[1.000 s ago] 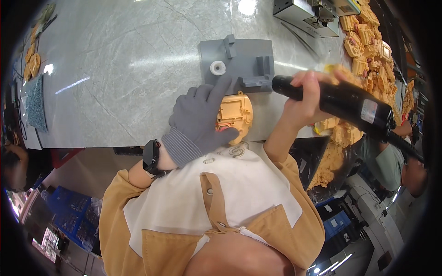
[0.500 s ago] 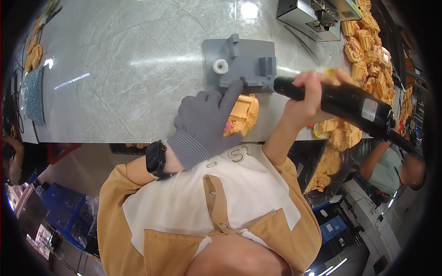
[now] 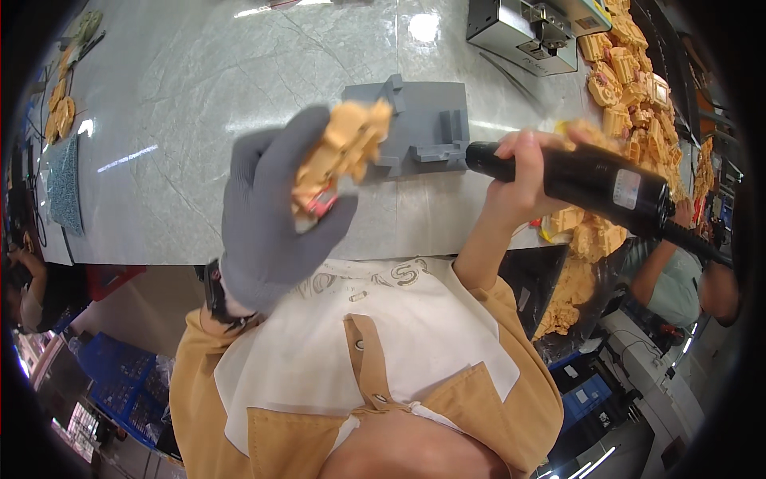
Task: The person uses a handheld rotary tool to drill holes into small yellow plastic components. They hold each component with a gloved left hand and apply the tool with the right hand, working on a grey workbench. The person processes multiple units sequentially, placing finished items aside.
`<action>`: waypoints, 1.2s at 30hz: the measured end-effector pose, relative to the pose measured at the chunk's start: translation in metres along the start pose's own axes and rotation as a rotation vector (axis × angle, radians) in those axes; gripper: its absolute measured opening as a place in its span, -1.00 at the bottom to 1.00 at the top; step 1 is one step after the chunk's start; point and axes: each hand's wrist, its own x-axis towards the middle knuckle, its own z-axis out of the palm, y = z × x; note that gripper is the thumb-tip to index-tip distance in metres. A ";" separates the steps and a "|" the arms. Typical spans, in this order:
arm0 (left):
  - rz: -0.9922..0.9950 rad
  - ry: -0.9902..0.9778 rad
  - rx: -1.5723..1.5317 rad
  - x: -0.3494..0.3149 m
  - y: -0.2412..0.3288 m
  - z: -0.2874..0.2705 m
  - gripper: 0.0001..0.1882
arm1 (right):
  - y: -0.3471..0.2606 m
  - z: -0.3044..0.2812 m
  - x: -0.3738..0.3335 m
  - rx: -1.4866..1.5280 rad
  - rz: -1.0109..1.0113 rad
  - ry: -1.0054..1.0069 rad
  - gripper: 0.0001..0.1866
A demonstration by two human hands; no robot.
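Housing of orange plastic (image 3: 343,144) gripped by gloved left hand (image 3: 271,203). Right hand (image 3: 521,177) clasps black corded power tool (image 3: 594,177), its end near grey fixture (image 3: 421,110).

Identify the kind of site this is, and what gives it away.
Probably a factory assembly workshop: a black corded tool in the right hand, a grey fixture on the table, and many similar orange plastic parts heaped at the right.

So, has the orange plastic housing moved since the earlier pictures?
Yes: the housing moved left and up the picture relative to the grey rectangular fixture, in the grey-gloved left hand.
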 end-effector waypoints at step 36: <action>0.293 -0.235 0.429 0.068 -0.016 0.063 -0.17 | -0.001 -0.003 0.001 0.016 0.050 -0.028 -0.53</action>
